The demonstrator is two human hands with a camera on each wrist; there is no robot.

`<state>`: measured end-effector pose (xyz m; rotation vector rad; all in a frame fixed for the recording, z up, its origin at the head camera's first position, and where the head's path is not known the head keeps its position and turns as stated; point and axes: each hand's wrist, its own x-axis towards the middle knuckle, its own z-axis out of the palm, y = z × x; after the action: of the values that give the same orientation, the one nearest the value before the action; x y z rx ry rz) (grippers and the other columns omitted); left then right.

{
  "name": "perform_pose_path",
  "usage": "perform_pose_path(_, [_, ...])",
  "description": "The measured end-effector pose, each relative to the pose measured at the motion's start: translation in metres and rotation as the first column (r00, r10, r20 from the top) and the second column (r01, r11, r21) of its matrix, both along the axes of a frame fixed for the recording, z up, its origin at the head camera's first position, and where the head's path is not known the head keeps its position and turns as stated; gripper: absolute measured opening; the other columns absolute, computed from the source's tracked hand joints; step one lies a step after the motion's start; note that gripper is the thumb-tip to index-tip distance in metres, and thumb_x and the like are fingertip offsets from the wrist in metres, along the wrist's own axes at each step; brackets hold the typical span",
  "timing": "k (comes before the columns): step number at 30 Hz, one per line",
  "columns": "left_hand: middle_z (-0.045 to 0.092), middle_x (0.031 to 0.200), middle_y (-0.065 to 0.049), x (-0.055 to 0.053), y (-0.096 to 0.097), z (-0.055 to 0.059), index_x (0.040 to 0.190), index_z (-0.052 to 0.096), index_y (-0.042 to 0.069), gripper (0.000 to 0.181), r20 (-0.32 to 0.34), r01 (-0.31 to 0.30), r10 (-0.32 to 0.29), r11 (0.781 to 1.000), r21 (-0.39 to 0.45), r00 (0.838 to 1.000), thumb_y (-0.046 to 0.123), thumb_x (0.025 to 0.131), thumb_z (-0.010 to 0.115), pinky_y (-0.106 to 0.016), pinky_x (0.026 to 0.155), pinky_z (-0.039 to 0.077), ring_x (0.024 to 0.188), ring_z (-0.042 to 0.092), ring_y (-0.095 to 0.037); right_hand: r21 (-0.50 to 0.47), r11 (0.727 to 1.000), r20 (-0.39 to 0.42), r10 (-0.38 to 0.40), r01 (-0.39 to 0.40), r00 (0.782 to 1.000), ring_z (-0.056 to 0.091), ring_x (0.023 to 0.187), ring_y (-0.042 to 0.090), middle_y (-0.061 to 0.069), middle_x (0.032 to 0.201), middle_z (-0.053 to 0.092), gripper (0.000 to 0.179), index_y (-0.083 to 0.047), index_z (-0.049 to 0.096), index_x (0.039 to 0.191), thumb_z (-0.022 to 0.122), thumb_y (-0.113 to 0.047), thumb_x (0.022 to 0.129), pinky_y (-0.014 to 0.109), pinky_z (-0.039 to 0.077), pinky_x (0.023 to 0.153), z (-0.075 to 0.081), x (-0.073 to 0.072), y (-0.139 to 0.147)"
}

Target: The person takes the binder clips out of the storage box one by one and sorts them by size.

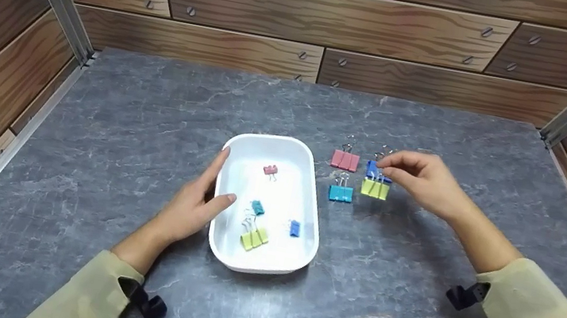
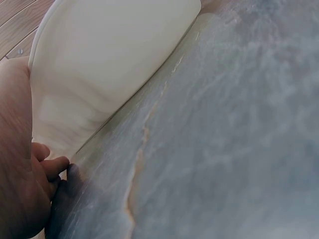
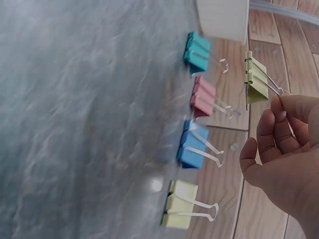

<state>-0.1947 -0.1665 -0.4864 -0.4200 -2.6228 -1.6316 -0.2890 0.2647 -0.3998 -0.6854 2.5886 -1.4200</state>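
Observation:
My right hand (image 1: 425, 181) pinches a yellow-green binder clip (image 1: 375, 189) by its wire handles. In the right wrist view this clip (image 3: 257, 79) hangs from the fingertips, apart from the tabletop. Close by on the table stand a pink binder clip (image 1: 345, 161), a teal one (image 1: 340, 194) and a blue one (image 1: 372, 169), partly covered. A second yellow-green clip (image 3: 180, 204) shows only in the right wrist view. My left hand (image 1: 191, 207) grips the left side of a white plastic tub (image 1: 312, 211), thumb over the rim and other fingers along the outside.
Inside the tub lie a small pink clip (image 1: 270, 169), a small teal clip (image 1: 258, 208), a small blue clip (image 1: 295, 228) and a larger yellow-green clip (image 1: 253, 239). Wood-patterned panels (image 1: 337, 20) bound the grey marbled table (image 1: 150, 118) at the back and sides.

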Motion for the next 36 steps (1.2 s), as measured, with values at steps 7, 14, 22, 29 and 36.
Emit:
perform_pose_path(7, [0.034,0.170,-0.008,0.001,0.000,0.002,0.172,0.015,0.034,0.084,-0.004,-0.002,0.002,1.000,-0.012,1.000,0.033,0.104,0.065,-0.046,0.122,0.034,0.152,0.039,-0.023,0.022,0.999,0.030,-0.032,0.031,0.999,0.067,0.093,0.016,0.021,0.117,0.073,0.021,0.004,0.076,0.119,0.068,-0.009,0.105,0.023,0.056,0.076,-0.012,-0.003,0.013])
perform_pose_path(14, [0.034,0.170,-0.008,0.000,0.000,0.001,0.172,0.016,0.034,0.084,-0.008,0.000,0.000,1.000,-0.001,1.000,0.033,0.104,0.066,-0.046,0.122,0.034,0.152,0.039,-0.023,0.065,0.997,0.058,-0.056,0.052,0.997,0.064,0.092,0.012,0.019,0.117,0.073,0.021,0.002,0.077,0.119,0.067,-0.009,0.105,0.023,0.055,0.077,-0.019,-0.005,0.021])
perform_pose_path(22, [0.035,0.170,-0.009,0.001,-0.001,0.000,0.172,0.017,0.035,0.084,-0.009,-0.004,0.004,1.000,-0.009,1.000,0.033,0.104,0.066,-0.047,0.122,0.035,0.151,0.041,-0.025,0.067,0.996,0.081,-0.062,0.056,0.995,0.066,0.095,0.015,0.019,0.116,0.073,0.020,0.003,0.076,0.118,0.069,-0.007,0.103,0.023,0.057,0.080,-0.028,-0.005,0.023])
perform_pose_path(29, [0.035,0.170,-0.010,0.001,-0.001,-0.002,0.172,0.015,0.034,0.084,0.004,0.009,-0.009,1.000,0.012,1.000,0.034,0.105,0.065,-0.049,0.119,0.038,0.151,0.041,-0.025,0.094,0.995,0.051,-0.050,0.045,0.997,0.065,0.092,0.013,0.019,0.113,0.074,0.020,0.003,0.076,0.117,0.069,-0.008,0.103,0.021,0.054,0.078,-0.033,-0.004,0.023])
perform_pose_path(36, [0.035,0.170,-0.009,0.001,-0.001,0.000,0.172,0.016,0.035,0.083,-0.011,0.003,-0.003,1.000,-0.007,1.000,0.035,0.105,0.066,-0.048,0.121,0.035,0.152,0.040,-0.025,0.110,0.993,0.046,-0.058,0.052,0.997,0.065,0.094,0.014,0.018,0.114,0.074,0.020,0.002,0.076,0.117,0.069,-0.009,0.103,0.021,0.053,0.079,-0.033,-0.005,0.021])
